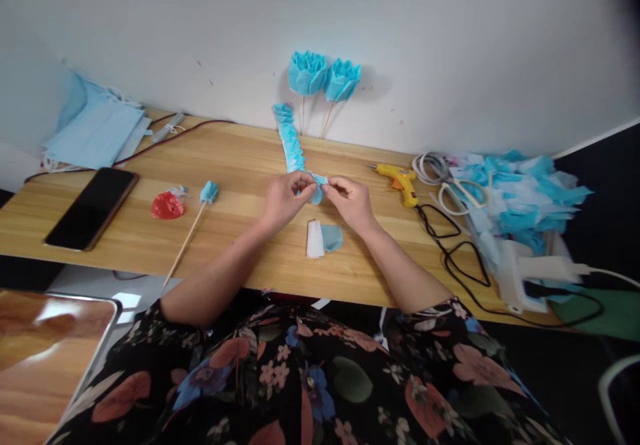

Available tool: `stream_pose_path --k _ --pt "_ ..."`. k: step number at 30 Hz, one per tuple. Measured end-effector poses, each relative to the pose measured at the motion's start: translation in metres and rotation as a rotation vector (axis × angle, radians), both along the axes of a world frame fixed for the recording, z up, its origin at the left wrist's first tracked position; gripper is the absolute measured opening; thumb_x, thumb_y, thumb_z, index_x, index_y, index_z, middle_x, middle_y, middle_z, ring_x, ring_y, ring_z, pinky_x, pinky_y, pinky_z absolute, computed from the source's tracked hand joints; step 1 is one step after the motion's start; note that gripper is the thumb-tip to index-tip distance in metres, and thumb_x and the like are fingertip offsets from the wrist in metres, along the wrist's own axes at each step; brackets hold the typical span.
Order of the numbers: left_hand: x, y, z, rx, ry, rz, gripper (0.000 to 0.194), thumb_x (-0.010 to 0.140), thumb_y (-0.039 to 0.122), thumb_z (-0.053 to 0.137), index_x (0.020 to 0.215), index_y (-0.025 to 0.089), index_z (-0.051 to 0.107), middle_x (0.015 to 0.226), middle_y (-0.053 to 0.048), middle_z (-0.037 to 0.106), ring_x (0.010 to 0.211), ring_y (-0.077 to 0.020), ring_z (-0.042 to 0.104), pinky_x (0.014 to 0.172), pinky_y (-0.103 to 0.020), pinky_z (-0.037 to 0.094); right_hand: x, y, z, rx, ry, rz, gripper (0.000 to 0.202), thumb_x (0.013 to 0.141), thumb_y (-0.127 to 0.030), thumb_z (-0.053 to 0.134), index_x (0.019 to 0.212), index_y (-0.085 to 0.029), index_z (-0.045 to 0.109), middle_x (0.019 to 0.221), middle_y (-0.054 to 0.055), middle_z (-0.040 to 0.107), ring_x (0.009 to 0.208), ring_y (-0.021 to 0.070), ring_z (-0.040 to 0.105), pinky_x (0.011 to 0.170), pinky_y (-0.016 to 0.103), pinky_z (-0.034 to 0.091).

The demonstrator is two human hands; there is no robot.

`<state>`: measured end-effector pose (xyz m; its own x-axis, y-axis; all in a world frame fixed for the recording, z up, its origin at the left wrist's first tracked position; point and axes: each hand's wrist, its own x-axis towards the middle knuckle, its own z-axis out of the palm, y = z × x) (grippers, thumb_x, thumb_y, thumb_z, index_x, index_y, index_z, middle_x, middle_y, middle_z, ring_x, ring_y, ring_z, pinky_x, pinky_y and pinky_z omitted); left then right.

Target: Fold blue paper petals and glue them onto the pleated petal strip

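Note:
Between them, my left hand (289, 197) and my right hand (349, 199) pinch a small blue petal (317, 195) of thin fabric, one at each side. Just beyond my left hand, a row of overlapping blue petals (290, 139) runs back toward the wall. Below the hands lie a white piece (315, 239) and a blue cut piece (333, 238), side by side. A thin stick with a small blue bud (209, 192) rests left of my left arm. Two blue fabric flowers (307, 73) on sticks lean against the wall.
A yellow glue gun (400, 179) lies right of my hands, its black cord trailing forward. Scissors (463, 195), a white power strip (515, 277) and a heap of blue scraps (530, 191) fill the right end. Leftward are a phone (91, 208), face masks (100, 125) and a red scrap (167, 205).

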<state>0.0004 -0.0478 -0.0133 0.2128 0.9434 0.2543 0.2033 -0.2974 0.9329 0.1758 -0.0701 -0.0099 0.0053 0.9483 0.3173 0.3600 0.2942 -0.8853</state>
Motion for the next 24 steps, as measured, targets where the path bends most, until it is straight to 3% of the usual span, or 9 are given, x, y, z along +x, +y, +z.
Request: stream_pose_path --k 15,20,24 --pt "0.001 -0.001 0.0 -0.053 -0.006 0.012 0.007 0.081 0.017 0.061 0.078 0.017 0.067 0.067 0.001 0.064 0.061 -0.0112 0.055 0.061 -0.024 0.04 -0.001 -0.002 -0.003 0.174 -0.181 0.011 0.019 0.089 -0.035 0.065 0.076 -0.024 0.073 0.079 0.003 0.074 0.074 0.0184 0.064 0.077 0.033 0.051" --pt "-0.001 -0.002 0.008 -0.068 0.029 -0.001 0.009 0.076 0.012 0.057 0.071 0.017 0.062 0.064 0.002 0.062 0.059 -0.0102 0.053 0.059 -0.023 0.037 0.0 -0.003 0.0 0.091 -0.139 0.026 0.02 0.088 -0.039 0.066 0.079 -0.023 0.075 0.078 0.002 0.074 0.073 0.0171 0.063 0.074 0.031 0.05" --pt "-0.003 0.0 0.012 -0.178 -0.065 -0.078 0.007 0.075 0.014 0.058 0.069 0.017 0.061 0.063 0.002 0.063 0.059 -0.011 0.057 0.061 -0.024 0.042 0.005 -0.001 -0.001 -0.063 -0.02 0.08 0.024 0.086 -0.044 0.069 0.085 -0.022 0.078 0.078 0.0 0.075 0.072 0.0163 0.064 0.072 0.029 0.049"
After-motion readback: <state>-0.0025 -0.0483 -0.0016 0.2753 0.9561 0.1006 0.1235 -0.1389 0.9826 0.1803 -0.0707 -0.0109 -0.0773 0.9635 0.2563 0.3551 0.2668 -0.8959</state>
